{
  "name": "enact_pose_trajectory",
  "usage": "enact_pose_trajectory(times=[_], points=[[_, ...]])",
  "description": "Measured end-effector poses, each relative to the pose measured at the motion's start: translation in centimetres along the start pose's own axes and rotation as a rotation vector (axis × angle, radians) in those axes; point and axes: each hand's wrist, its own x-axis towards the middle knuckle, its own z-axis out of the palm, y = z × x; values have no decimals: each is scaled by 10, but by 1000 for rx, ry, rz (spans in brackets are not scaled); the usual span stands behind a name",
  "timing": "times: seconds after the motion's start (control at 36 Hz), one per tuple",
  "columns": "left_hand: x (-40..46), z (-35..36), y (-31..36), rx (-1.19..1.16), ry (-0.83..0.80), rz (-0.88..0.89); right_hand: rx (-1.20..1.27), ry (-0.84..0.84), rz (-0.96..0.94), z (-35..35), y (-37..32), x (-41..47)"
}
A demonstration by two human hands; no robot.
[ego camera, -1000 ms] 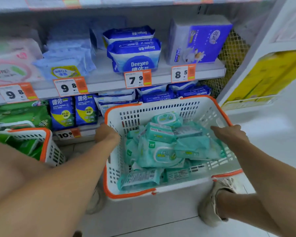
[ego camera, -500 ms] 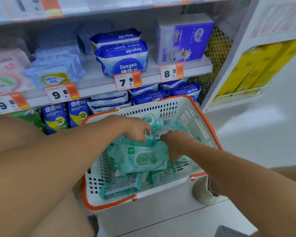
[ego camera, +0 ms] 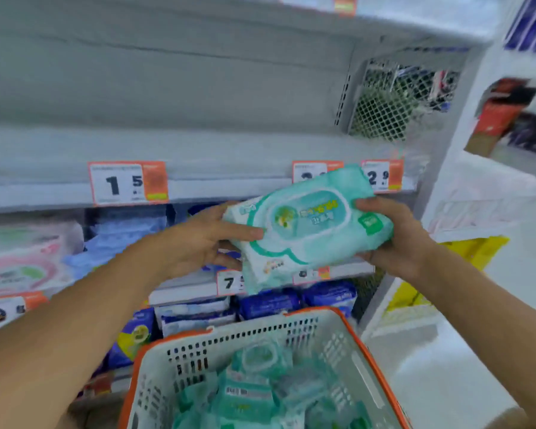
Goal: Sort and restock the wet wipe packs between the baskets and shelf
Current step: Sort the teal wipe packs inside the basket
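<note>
**Wipe pack held between both hands above the basket**

Nearest, a white basket [ego camera: 297, 342] with an orange rim is sitting low in the scene, holding a heap of teal wet wipe packs [ego camera: 254, 394]. Above it, one teal wet wipe pack [ego camera: 307, 227] is being held tilted in the air: the left hand [ego camera: 195, 239] is gripping its left end, the right hand [ego camera: 396, 236] is clasping its right end. Farther back, the shelf [ego camera: 229, 187] is carrying price tags [ego camera: 127, 182], its top level bare behind them.
</note>
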Motion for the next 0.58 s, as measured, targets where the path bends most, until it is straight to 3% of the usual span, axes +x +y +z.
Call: enact_pose_trajectory(times=[0.11, 0.25, 0.33, 0.44, 0.58], points=[[0, 5, 15, -120, 144, 49, 162, 8, -60, 11, -2, -3], [-2, 18, 16, -139, 246, 13, 223, 166, -75, 21, 1, -5], [-1, 30, 15, -276, 276, 51, 384, 117, -174, 33, 0, -14], [-8, 60, 13, -324, 233, 123, 69, 48, -240, 59, 19, -15], [-19, 81, 22, -21, 285, 192, 44, 39, -214, 62, 8, -17]])
